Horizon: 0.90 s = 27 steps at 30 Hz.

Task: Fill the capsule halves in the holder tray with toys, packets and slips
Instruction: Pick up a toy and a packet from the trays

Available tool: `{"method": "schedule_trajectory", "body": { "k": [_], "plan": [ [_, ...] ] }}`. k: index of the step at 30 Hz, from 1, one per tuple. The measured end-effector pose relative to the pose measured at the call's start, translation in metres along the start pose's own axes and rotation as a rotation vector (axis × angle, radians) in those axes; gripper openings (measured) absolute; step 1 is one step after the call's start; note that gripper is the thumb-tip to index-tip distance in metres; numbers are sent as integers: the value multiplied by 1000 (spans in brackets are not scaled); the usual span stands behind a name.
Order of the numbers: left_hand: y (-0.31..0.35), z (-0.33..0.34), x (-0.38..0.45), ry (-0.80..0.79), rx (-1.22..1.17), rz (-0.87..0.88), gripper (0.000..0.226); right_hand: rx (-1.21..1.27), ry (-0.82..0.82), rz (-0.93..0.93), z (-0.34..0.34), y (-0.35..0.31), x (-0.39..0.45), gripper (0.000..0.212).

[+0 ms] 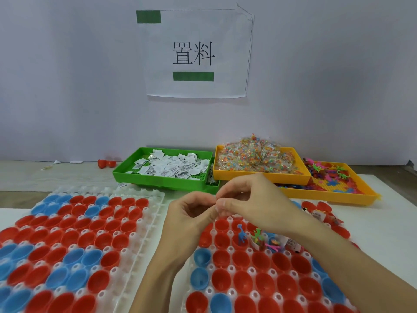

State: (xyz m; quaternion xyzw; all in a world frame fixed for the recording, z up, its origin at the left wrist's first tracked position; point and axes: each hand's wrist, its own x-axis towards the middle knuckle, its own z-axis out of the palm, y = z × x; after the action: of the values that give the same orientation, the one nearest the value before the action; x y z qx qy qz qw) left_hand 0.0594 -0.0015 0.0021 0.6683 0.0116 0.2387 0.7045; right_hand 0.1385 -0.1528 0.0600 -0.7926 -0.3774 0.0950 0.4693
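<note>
Nearest us, at six o'clock, sits the right holder tray (228,265), its red and blue capsule halves (242,259) open upward; a second tray (144,224) of halves lies at eight o'clock. A few cups toward three o'clock already carry a blue toy figure (241,233), bright little toys (257,236) and white slips (292,242).

Above that tray our two hands meet at the middle. Our left hand (191,213) has its fingers curled, and our right hand (250,199) brings thumb and forefinger tight against the left fingertips. They seem to pinch something very small between them; we cannot tell what it is.

Farther off, at twelve o'clock, a green tray (126,171) holds white slips (171,167). At one o'clock a yellow tray (261,176) is heaped with clear packets (252,155), and at two o'clock another yellow tray (338,196) holds loose coloured toys (322,169). A paper sign (194,53) hangs on the wall behind.
</note>
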Motion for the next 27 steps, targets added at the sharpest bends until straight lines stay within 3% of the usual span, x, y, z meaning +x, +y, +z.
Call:
{"method": "schedule_trajectory", "body": {
  "k": [4,11,19,27],
  "plan": [
    [1,1,0,-1,15,-29,27,-44,9,43,0,2,2,6],
    [4,3,-1,-21,22,-40,12,-146,-9,38,-9,10,-2,11],
    [-8,-13,5,335,147,31,11,-310,-201,60,-18,13,-14,17],
    [-17,-19,8,407,159,-4,15,-353,-242,-17,-13,15,-12,13]
  ]
}}
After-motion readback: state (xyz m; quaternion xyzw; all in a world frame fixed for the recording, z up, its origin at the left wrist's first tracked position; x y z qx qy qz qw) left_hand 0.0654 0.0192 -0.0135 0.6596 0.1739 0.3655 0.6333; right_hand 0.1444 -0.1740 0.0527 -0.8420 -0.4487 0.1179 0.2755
